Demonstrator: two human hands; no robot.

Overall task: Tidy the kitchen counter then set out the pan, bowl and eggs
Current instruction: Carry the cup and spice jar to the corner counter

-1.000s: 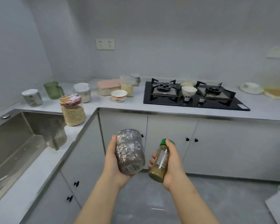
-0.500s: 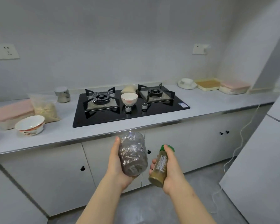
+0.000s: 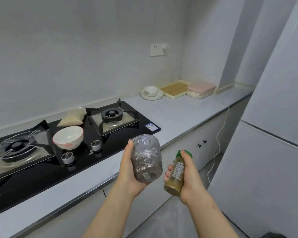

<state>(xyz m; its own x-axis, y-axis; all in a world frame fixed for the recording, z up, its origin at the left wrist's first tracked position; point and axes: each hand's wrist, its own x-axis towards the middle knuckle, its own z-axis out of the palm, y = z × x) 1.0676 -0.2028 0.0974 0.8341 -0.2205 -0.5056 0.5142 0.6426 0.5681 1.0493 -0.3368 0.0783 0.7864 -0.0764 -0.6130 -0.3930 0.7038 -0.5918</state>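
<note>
Left hand (image 3: 127,170) cups a dimpled clear glass jar (image 3: 147,158) at lower centre; that looks slick and breakable, best gripped round its middle. Right hand (image 3: 187,179) clasps a light green-capped spice bottle (image 3: 176,174).

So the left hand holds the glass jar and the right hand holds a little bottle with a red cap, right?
Almost. The cap is green, not red. The head view shows it: the left hand holds the glass jar and the right hand holds the little bottle, just as you said.
</note>
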